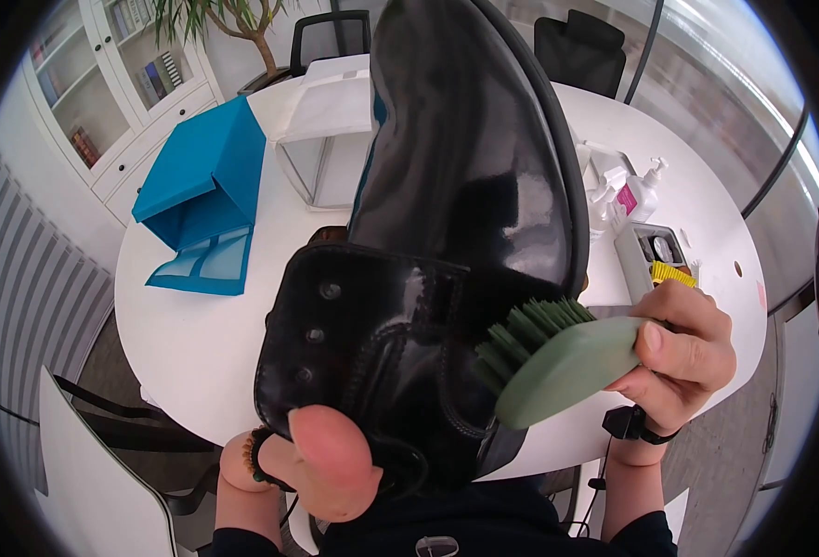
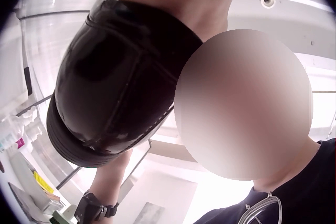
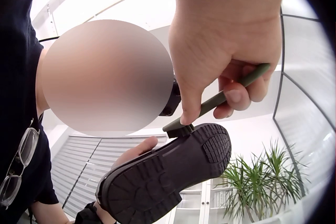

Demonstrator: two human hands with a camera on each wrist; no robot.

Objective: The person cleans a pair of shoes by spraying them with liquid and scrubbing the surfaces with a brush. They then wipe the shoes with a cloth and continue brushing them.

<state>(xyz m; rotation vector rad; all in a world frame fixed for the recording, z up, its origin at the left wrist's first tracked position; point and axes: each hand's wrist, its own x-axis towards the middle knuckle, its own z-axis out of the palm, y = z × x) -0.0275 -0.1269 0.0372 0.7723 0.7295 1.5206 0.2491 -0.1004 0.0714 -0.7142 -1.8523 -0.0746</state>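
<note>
A glossy black shoe is held up, large in the head view; its ridged sole faces the right wrist camera. My left hand holds it at the near end, thumb outside and the other fingers hidden by the shoe. My right hand pinches a green brush between thumb and fingers, its dark green bristles against the shoe's right side. From below, the right hand shows with its fingers curled round the brush.
On the white round table stand an open blue box and a clear-sided white case at the left. A pump bottle and a grey tray with small items and a yellow-bristled brush are at the right.
</note>
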